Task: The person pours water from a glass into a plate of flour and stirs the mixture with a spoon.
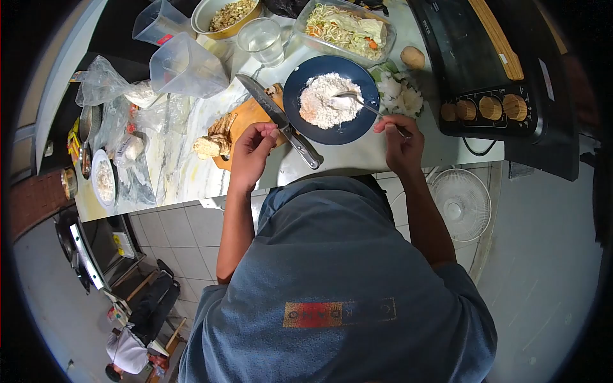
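My right hand (pixel 405 142) grips the handle of a metal spoon (pixel 365 104). The spoon's bowl rests in a mound of white and pinkish flour-like powder (pixel 325 107) on a dark blue plate (pixel 295 121). Left of the plate, my left hand (pixel 251 156) hovers over the near edge of a wooden cutting board (pixel 245 121), thumb and fingers pinched; whatever is between them is too small to tell. A large knife (pixel 263 101) lies diagonally between that hand and the plate, its handle toward me. Browned, sliced food (pixel 218 135) sits on the board's left side.
Behind the plate stand a tub of shredded vegetables (pixel 348 30), a clear cup (pixel 262 43) and a pot of chopped food (pixel 227 16). Clear plastic containers (pixel 188 67) and bags are at left. A black stove (pixel 491 76) is at right. Another person (pixel 131 348) sits at lower left.
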A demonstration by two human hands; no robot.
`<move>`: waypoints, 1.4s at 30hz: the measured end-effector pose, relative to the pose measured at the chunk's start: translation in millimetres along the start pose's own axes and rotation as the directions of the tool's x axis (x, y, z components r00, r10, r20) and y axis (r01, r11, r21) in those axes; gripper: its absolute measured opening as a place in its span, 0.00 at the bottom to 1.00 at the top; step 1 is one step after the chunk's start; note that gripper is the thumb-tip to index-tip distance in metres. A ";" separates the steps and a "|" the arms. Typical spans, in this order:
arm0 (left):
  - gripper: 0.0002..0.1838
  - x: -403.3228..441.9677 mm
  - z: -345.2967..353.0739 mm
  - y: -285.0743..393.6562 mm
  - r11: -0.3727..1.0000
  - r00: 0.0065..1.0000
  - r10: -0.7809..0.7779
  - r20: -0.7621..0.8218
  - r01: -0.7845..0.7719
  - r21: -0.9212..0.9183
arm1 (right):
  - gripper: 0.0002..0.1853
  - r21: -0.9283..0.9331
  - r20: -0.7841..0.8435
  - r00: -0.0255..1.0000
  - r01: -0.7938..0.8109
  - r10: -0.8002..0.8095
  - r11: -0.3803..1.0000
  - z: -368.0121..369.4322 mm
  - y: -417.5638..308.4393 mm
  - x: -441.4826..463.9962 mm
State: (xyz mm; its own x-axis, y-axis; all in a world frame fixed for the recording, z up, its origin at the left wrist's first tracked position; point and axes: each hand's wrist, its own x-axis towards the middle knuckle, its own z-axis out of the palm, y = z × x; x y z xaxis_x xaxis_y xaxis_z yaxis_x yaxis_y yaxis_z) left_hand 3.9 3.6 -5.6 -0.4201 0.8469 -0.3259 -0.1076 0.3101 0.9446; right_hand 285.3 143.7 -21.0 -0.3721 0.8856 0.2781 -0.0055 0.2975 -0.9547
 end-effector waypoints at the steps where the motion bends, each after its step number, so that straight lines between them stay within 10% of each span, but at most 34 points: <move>1: 0.10 -0.6 1.2 1.6 1.000 1.000 -0.005 0.003 0.005 0.002 | 0.05 0.025 -0.012 1.000 -0.016 0.017 1.000 0.9 -2.0 1.2; 42: 0.10 -0.5 -2.5 -5.1 0.999 0.999 -0.047 -0.013 0.047 -0.009 | 0.06 -0.092 0.007 0.998 -0.054 0.055 0.994 9.3 -7.0 18.4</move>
State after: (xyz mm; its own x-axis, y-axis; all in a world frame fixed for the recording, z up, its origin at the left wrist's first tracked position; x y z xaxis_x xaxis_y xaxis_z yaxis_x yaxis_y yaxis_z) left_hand 2.5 0.5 -10.1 -0.4266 0.8256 -0.3694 -0.1357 0.3453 0.9286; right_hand 269.8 154.6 -10.2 -0.3785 0.8980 0.2244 0.1000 0.2807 -0.9546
